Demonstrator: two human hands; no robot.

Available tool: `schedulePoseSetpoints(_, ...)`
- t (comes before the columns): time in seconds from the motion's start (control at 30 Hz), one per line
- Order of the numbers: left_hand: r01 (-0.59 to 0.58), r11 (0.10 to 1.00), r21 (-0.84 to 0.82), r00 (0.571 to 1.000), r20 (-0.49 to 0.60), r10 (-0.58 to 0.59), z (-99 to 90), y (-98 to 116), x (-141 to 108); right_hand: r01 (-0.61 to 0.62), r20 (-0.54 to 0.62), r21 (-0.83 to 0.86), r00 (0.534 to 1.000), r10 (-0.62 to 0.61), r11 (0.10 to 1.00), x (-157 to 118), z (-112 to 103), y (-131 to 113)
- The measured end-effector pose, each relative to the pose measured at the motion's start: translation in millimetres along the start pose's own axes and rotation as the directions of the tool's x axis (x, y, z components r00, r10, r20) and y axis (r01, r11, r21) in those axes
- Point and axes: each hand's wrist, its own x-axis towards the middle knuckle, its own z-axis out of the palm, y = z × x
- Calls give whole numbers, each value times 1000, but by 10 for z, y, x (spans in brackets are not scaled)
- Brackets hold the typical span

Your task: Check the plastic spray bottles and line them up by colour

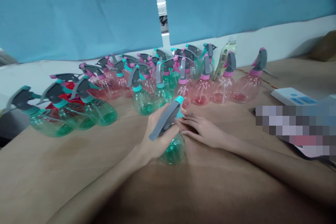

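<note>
In the middle of the table (pixel 126 189), a green spray bottle (pixel 173 150) with a grey and turquoise trigger head stands tilted in front of me. My left hand (pixel 152 141) is closed around its neck, just under the grey top. From the right, my right hand (pixel 206 130) has its fingertips against the turquoise trigger and nozzle side; its fingers are bent only slightly and the thumb is mostly hidden. Close behind the hands stand another green spray bottle (pixel 143 101) and a pink spray bottle (pixel 201 92).
Several green spray bottles (pixel 101 112) lean at the left, by some red material (pixel 69 96). Further pink and green sprayers crowd the back, along with a labelled drink bottle (pixel 225 56). A white box (pixel 294 96) and a partly blurred phone-like object (pixel 309 152) lie at right.
</note>
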Motion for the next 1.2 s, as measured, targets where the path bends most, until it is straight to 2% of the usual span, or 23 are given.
schedulePoseSetpoints(0.23,31,999,-8,999,-11,-31,22,8,-19,10,-28,18,1000,-9,1000,-6,3,-6)
schedulePoseSetpoints(0.7,-17,999,-35,1000,-26,16,45,-4,-13,-1,-22,11,1000,1,1000,-14,-4,-24)
schedulePoseSetpoints(0.9,18,998,-58,1000,13,-17,33,15,-16,4,-25,47,1000,-2,999,-8,-11,-25)
schedulePoseSetpoints(1.2,30,999,-17,999,10,-30,13,38,-21,-5,-13,43,1000,6,999,-11,-1,-18)
